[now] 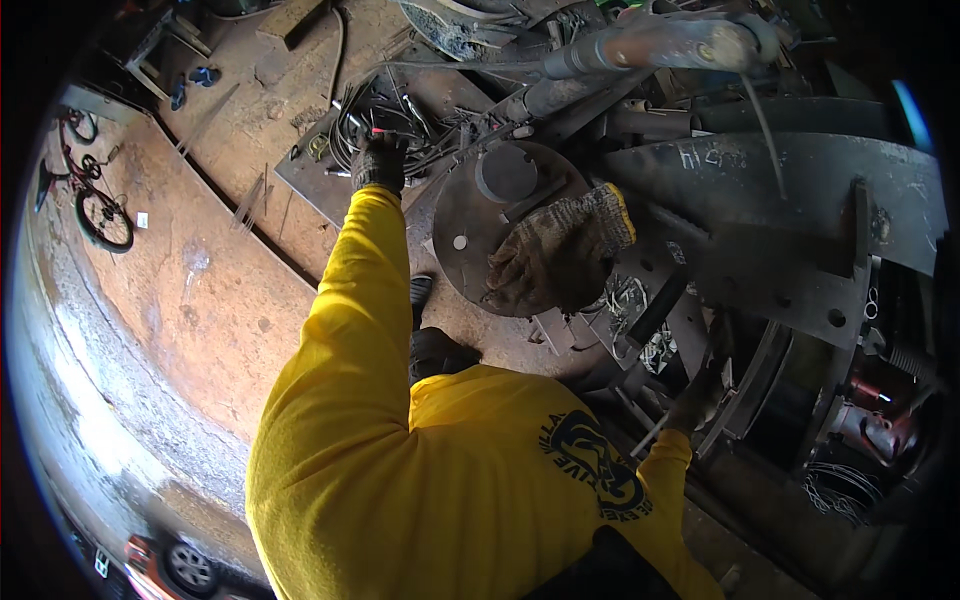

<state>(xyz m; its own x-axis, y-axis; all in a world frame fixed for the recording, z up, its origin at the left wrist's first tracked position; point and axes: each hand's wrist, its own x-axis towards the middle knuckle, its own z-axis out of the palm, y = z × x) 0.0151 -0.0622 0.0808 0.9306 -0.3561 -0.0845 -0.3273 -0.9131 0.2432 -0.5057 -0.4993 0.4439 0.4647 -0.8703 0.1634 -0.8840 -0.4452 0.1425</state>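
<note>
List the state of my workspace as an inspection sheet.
Surface: round dark metal top, at least one worn knit glove on it.
Job's things: small red item at the left grip.
Clutter: steel plate at right; loose wire bundle lower right.
Grips: left gloved, hold unclear; right grip shadowed among metal parts, hold unclear.
Cables: dark tangle beside the left grip.
Surroundings: bicycle and orange vehicle, both at left.

We looked through a round fisheye view whose rim faded to black and where straight lines bowed. White glare washed over grey ground [75, 350] at far left, the yellow left sleeve [345, 290] caught light, and the right hand [703, 393] sank into dim, murky shadow.
</note>
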